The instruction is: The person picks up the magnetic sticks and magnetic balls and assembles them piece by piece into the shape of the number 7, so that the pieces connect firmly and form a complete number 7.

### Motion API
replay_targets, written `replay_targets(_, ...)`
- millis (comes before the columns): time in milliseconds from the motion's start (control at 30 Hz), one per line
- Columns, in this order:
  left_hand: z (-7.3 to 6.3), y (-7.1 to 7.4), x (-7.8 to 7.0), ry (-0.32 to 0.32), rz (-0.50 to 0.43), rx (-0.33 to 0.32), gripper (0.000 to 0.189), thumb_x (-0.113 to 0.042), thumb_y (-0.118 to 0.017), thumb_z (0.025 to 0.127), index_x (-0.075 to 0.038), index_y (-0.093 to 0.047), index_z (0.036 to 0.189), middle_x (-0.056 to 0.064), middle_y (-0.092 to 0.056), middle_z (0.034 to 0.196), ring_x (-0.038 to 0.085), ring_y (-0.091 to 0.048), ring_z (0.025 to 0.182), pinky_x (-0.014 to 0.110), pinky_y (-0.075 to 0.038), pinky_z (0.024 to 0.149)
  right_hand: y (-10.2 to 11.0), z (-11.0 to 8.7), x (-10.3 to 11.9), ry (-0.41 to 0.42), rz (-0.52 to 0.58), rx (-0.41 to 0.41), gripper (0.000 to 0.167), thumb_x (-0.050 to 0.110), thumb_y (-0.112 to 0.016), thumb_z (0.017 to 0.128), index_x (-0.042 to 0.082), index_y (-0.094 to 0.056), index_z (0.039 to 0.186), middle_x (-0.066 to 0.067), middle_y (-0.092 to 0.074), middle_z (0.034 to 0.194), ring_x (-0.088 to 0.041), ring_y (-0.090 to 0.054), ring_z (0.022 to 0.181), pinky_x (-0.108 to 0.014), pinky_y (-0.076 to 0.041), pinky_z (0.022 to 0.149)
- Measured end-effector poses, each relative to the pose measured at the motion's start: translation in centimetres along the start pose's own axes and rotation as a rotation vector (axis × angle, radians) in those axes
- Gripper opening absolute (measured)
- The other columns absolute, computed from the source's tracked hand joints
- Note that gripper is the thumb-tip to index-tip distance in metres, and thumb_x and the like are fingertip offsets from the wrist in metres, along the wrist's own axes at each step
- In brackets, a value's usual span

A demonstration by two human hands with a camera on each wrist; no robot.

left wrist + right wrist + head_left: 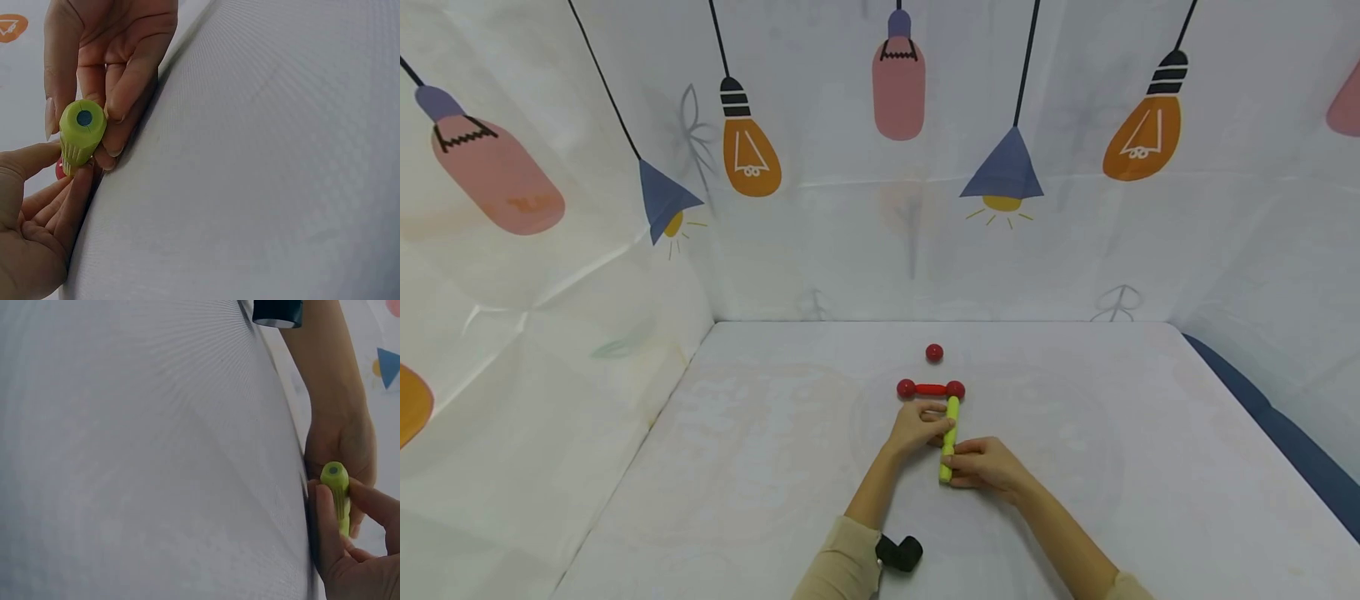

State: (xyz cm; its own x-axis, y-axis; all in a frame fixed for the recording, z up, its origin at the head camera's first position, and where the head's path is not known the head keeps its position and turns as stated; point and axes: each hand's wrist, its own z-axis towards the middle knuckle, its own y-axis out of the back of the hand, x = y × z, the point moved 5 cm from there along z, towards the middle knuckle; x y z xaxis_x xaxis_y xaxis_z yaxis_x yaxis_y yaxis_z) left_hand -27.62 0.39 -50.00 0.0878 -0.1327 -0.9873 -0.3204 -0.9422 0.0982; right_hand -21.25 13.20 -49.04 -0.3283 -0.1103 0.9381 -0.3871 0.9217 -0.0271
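A yellow-green stick (pixel 951 435), ribbed and with a dark round tip at its near end, lies lengthwise between my hands. My left hand (pixel 919 428) pinches its upper half from the left. From the right, my right hand (pixel 992 467) pinches the lower part between thumb and fingers. The stick's far end meets a red ball (pixel 955 390). That ball sits at the right end of a short red stick (pixel 931 390), with another red ball (pixel 906 388) at its left end. In the left wrist view, the stick's dark-tipped end (pixel 83 122) faces the camera.
A single red ball (pixel 934 352) lies farther back on the white table (pixel 760 467). A black wrist device (pixel 900 553) sits at the left sleeve. Sheeting printed with lamps (pixel 850 250) hangs behind the table and along the sides.
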Motion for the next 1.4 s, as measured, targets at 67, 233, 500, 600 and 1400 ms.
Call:
replay_targets(67,-0.2,0.0,-0.2,-0.002,-0.006,0.004,0.033,-0.007,-0.068,0.084,0.008,-0.061,0.113,0.021,-0.070,0.091,0.018,-0.066,0.064,0.031,-0.057,0.060,0.0,0.0,0.0,-0.010,0.008,-0.013,0.044,0.013,-0.066,0.087,-0.019,-0.052,0.114,-0.006,-0.067,0.086,-0.013,-0.066,0.077,-0.032,-0.057,0.074)
replay_targets(233,-1.3,0.1,-1.9,-0.012,-0.014,0.018,0.033,-0.004,-0.066,0.085,0.012,-0.059,0.113,0.024,-0.069,0.091,0.020,-0.067,0.064,0.034,-0.057,0.063,0.0,0.1,-0.1,-0.024,0.009,-0.026,0.049,0.014,-0.067,0.087,-0.020,-0.048,0.117,-0.008,-0.067,0.088,-0.014,-0.066,0.077,-0.032,-0.056,0.074)
replay_targets(500,-2.3,0.4,-3.2,-0.026,-0.029,0.014,0.035,-0.005,-0.066,0.085,0.015,-0.058,0.114,0.024,-0.069,0.092,0.014,-0.065,0.063,0.035,-0.058,0.065,-0.2,0.2,0.3,-0.013,0.029,-0.021,0.053,0.010,-0.065,0.088,-0.022,-0.041,0.122,-0.008,-0.067,0.089,-0.015,-0.066,0.077,-0.033,-0.057,0.073)
replay_targets(600,-2.1,0.6,-3.0,-0.023,-0.038,0.012,0.037,-0.005,-0.066,0.085,0.015,-0.057,0.115,0.024,-0.069,0.092,0.013,-0.065,0.061,0.036,-0.058,0.065,-0.3,0.4,0.5,-0.001,0.036,-0.014,0.051,0.009,-0.064,0.088,-0.023,-0.042,0.121,-0.009,-0.067,0.090,-0.014,-0.066,0.077,-0.033,-0.057,0.072)
replay_targets(1400,0.4,1.5,-0.4,-0.010,-0.040,-0.029,0.035,-0.006,-0.067,0.084,0.013,-0.060,0.113,0.025,-0.068,0.093,0.017,-0.066,0.061,0.035,-0.057,0.061,-0.6,1.4,1.0,0.002,0.040,-0.037,0.056,0.011,-0.066,0.086,-0.023,-0.039,0.122,-0.009,-0.066,0.087,-0.013,-0.066,0.073,-0.030,-0.057,0.070)
